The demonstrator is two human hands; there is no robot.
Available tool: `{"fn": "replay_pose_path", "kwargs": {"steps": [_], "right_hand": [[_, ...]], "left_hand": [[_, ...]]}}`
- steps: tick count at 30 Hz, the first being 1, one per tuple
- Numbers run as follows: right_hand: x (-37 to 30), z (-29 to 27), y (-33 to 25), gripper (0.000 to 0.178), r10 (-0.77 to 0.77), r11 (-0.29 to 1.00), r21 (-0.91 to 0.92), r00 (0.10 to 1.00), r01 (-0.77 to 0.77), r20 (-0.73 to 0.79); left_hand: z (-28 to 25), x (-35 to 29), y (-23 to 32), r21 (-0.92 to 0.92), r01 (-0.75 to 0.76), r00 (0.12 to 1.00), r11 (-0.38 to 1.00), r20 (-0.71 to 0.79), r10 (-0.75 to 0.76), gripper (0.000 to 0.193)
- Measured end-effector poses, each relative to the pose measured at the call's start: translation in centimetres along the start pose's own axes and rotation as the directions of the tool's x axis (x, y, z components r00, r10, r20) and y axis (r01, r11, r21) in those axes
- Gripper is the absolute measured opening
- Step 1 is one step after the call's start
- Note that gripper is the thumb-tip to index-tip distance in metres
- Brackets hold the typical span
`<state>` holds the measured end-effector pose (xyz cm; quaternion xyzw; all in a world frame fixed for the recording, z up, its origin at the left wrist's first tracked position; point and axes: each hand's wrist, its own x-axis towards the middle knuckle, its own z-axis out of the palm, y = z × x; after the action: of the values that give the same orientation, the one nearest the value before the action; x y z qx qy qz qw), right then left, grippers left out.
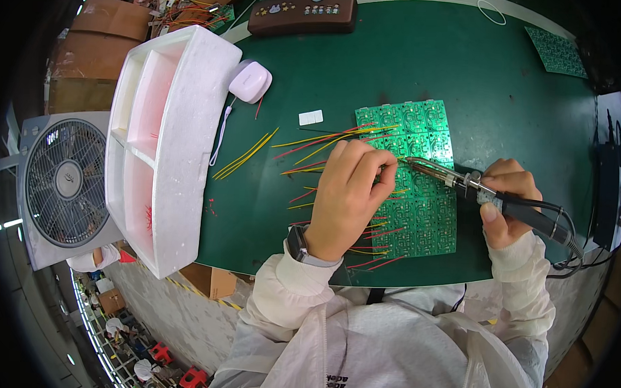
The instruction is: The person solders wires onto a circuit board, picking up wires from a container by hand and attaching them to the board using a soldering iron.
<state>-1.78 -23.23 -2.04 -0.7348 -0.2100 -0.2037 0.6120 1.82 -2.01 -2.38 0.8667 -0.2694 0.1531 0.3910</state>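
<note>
A green panel of circuit boards (429, 225) lies on the table in front of me, with red, yellow and black wires (312, 139) running off its left side. My left hand (352, 185) is over the panel's left part, thumb and forefinger pinched on a thin wire whose end is mostly hidden by the fingers. In my right hand (508, 201) is a soldering iron (485, 192) with a metal clamp-like fitting and a black cable. Its tip points left and meets the panel close to my left fingertips.
Left of the panel lie loose yellow wires (247, 154), a small white label piece (311, 117) and a pale pink case (250, 82) with a strap. A white foam box (189, 142) with compartments stands beside a fan (68, 175). A brown pencil case (303, 14) and another circuit panel (556, 52) are farther back.
</note>
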Motion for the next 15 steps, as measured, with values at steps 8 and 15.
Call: {"fn": "replay_pose_path", "kwargs": {"steps": [8,15], "right_hand": [[-0.12,0.3,0.29,0.024,0.068,0.998,0.015,0.995,-0.067,-0.075],[-0.19,0.39,0.27,0.026,0.108,0.994,0.034,0.988,-0.105,-0.113]], "left_hand": [[-0.06,0.06,0.08,0.054,-0.025,1.0,0.998,0.014,0.024,0.02],[0.01,0.08,0.12,0.067,-0.033,0.999,0.997,0.006,0.033,0.02]]}}
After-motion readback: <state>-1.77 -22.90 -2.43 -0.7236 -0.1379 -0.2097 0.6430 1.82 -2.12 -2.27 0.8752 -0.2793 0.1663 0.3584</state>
